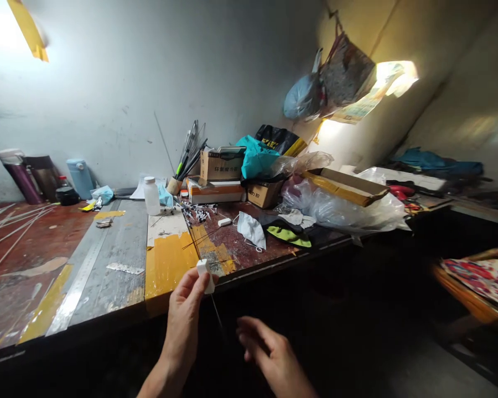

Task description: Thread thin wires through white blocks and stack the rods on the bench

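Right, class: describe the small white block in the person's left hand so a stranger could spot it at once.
Start at the workbench, at its yellow-taped front edge. Just in front, the left hand pinches a small white block with thin dark rods running through it. It is the only white piece held up off the bench.

Small white block [206, 275] w/ thin rod [196, 243], above bench edge.
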`<state>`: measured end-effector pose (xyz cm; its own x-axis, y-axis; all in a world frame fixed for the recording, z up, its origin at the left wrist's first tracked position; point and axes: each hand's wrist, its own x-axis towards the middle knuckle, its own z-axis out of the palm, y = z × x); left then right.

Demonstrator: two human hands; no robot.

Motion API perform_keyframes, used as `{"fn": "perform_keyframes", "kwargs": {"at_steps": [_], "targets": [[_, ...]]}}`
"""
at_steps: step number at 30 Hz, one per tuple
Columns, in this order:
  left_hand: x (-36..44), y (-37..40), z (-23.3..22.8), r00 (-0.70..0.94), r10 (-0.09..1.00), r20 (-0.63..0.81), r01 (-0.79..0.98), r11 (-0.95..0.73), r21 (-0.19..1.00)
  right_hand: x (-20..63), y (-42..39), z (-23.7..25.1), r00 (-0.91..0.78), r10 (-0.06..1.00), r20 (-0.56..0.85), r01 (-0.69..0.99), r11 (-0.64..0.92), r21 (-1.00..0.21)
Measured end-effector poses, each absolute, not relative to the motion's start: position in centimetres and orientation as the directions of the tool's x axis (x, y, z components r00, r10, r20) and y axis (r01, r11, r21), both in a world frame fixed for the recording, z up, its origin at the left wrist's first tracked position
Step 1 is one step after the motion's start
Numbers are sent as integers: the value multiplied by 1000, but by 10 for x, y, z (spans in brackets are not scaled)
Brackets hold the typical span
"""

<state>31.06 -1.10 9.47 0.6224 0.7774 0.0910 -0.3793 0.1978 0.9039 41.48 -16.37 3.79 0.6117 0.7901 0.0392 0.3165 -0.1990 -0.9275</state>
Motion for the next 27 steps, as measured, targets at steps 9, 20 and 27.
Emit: {"fn": "perform_keyframes", "kwargs": {"at_steps": [9, 20, 27], "targets": [[283, -1, 167, 911, 407, 72, -101, 49, 994, 439, -122, 182, 501, 761, 412, 98, 423, -901], [246, -4, 98, 730, 667, 147, 3, -219, 976, 414, -87, 138, 632, 749, 197, -80, 316, -945], [235, 5, 80, 722, 690, 45, 29, -95, 995, 413, -67, 121, 402, 908, 120, -209, 219, -953]]}}
